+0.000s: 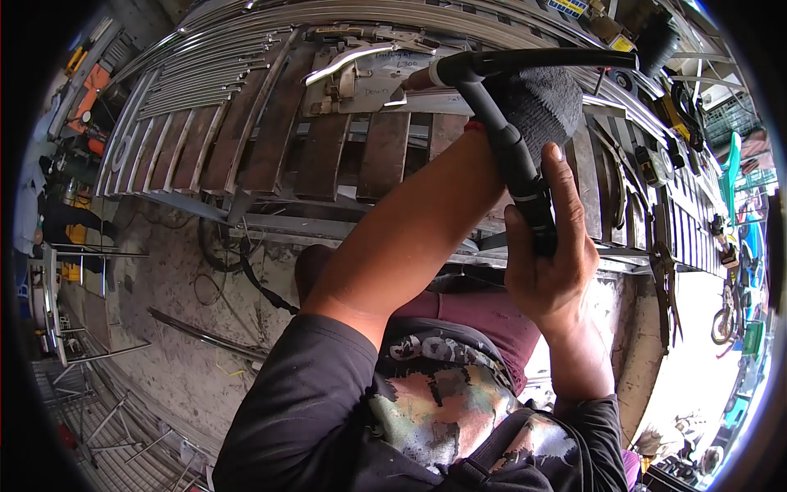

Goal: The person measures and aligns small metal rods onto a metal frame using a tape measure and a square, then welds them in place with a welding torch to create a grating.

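Presently, head view: right hand [557,275] holds torch [510,143] by lower handle, between thumb and fingers; handle end hidden in palm. Nozzle [419,79] appears over plate [365,98]; contact cannot be told. Left hand [537,107] inside dark glove [566,98], partly behind torch; fingers hidden, grip cannot be told. Plate on bench [316,156], lettering partly illegible. Bars [393,16] cut off at top.

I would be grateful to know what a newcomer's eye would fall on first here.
Probably the black torch-like tool right of centre, with the bare right hand below, thumb and fingers on either side of its lower end. Just behind the tool, the left hand stands out in a dark grey glove. Farther left, a metal plate bearing handwriting lies on the slatted bench.
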A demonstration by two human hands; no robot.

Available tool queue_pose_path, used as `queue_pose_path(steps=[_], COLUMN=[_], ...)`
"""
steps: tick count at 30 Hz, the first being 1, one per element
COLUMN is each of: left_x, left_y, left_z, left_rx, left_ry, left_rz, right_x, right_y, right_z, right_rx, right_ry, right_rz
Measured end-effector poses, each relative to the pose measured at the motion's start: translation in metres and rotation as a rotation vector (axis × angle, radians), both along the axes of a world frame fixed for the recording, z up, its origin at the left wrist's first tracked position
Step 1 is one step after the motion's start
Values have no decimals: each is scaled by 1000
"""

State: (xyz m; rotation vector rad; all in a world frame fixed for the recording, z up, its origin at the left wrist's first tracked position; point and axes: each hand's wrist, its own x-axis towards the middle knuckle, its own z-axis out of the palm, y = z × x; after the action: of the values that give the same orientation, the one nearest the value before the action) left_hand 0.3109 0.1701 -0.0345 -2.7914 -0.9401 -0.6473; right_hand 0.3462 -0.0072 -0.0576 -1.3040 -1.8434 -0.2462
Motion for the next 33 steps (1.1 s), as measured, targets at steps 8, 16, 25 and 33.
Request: queue_pose_path(steps=[8,16,25,33], left_x=[-6,0,28,21], left_y=[-8,-1,16,16], left_z=[9,-1,-22,-37], left_rx=[2,35,35,169], left_ry=[-13,-8,-101,-199], left_rz=[56,2,-2,-10], right_x=[0,1,0,-1], right_y=[-7,-5,-8,-6], right_z=[7,-6,-1,3], right_rx=[-121,-40,-110,-67], right_ry=[-47,23,21,-68], right_rz=[-49,-33,-54,-50])
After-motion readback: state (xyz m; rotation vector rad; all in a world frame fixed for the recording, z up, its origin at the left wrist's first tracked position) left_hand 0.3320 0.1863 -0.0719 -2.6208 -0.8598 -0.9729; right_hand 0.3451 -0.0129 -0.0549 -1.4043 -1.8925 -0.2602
